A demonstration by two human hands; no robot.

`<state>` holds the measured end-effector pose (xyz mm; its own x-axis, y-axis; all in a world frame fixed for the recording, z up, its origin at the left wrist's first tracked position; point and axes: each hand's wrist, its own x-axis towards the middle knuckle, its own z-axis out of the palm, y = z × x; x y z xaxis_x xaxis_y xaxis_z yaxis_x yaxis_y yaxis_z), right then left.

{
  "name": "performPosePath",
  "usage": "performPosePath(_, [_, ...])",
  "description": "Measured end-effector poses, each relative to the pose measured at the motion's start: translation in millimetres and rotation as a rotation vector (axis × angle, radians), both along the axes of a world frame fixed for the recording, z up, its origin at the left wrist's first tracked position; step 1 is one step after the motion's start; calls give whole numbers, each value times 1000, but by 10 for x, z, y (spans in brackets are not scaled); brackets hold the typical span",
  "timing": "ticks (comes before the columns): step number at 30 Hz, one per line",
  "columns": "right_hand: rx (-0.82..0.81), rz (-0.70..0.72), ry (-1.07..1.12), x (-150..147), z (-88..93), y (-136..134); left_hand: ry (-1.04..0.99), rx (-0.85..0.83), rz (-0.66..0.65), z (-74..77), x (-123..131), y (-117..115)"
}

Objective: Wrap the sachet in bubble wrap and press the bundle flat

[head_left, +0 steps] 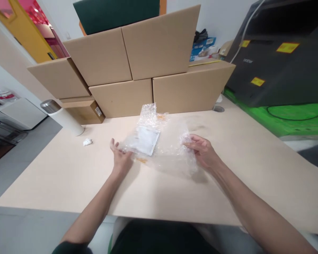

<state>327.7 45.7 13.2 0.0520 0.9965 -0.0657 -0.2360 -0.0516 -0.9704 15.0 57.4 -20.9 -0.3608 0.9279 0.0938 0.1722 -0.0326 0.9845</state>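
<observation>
A sheet of clear bubble wrap (pixel 172 160) lies spread out on the table in front of me. On its left part rests a flat, whitish square packet (pixel 147 140), partly under the clear film. My right hand (pixel 203 151) pinches the wrap's crumpled right edge between thumb and fingers. At the left edge, my left hand (pixel 121 158) holds the wrap with its thumb near the packet, while one or two fingers stick up apart. Bits of orange print or tape (pixel 141 160) show at the wrap's near and far edges. Some fingertips of the left hand are hidden.
Stacked cardboard boxes (pixel 122 100) line the table's far side. A white bottle with a metal cap (pixel 69 120) stands at the left, near a crumpled white scrap (pixel 87 141). A dark machine with yellow labels (pixel 270 60) stands at the right on a green surface (pixel 294 121).
</observation>
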Motion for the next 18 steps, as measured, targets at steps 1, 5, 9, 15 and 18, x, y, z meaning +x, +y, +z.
performPosePath(1, [2,-2,-4,2,4,0,157,60,17,9,-40,12])
performPosePath(5, [-23,-36,20,31,55,0,472,154,-35,132,-174,-19])
performPosePath(9, [-111,-97,-15,119,149,8,153,73,90,177,-362,-275])
performPosePath(15, [-212,-82,-19,217,156,32,636,26,390,134,-750,-788])
performPosePath(18, [-244,-77,-28,236,89,51,883,73,266,235,-673,-795])
